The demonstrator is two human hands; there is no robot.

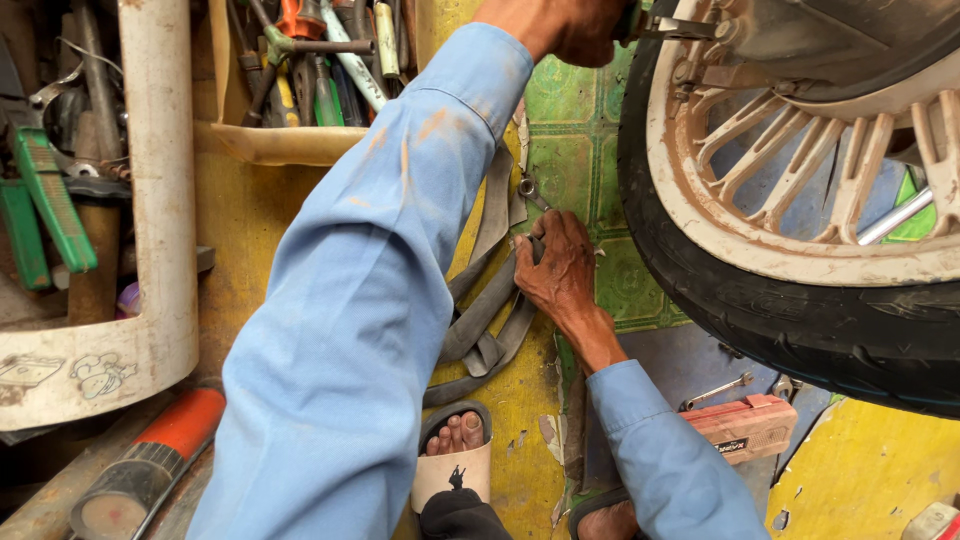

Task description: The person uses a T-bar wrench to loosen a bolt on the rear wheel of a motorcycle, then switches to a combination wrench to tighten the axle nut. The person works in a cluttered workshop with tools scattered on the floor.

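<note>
Head view: right hand (560, 275) presses flat, unclenched, on the rubber inner tube (485, 320); left hand (570, 25) clenches a tool at the wheel (800, 150); steady both.

Brightness: even, soft daylight is seen throughout; no harsh glare is found.
Shadows: deep shade is cast under the tyre (800, 330), and the tool tray (300, 60) left of the tyre is dimmed.
Highlights: a bright glint is shown on the metal rod (895, 215) seen through the spokes inside the tyre.
Focus: the blue sleeve (370, 300) left of the tyre is rendered sharply; slight softness is noted at the frame edges.
Distortion: mild wide-angle bending is seen in the white pipe (160, 180), far left of the tyre.
</note>
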